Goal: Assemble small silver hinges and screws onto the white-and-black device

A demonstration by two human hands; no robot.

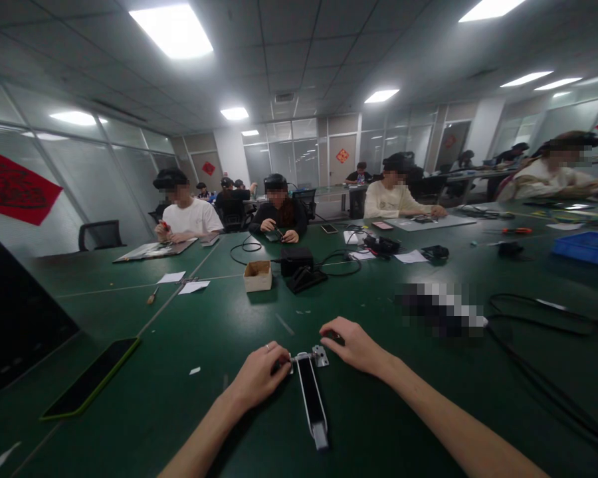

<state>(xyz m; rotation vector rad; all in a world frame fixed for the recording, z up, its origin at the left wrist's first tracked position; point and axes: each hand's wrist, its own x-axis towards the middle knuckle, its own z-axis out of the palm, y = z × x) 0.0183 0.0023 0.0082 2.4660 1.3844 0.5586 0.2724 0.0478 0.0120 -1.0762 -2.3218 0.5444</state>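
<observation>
On the green table before me lies a long, narrow piece with a pale metal frame and a black strip (311, 392) down its middle. Its near end has a light grey tip, and a metal bracket with holes (321, 356) sits at the far right end. My left hand (263, 373) has its fingers curled and closed at the far left end, on a small metal bracket mostly hidden by them. To the right, my right hand (351, 342) is raised just beyond the bracket, apart from it. Its fingers are loosely bent, with a gap to the thumb; I make out nothing held there.
A phone in a green case (92, 378) lies at left near a dark screen (17, 318). Ahead are a small cardboard box (258, 276), a black box (296, 260) and cables. A blurred object (441, 309) and a blue tray (585, 249) are at right. Several people sit opposite.
</observation>
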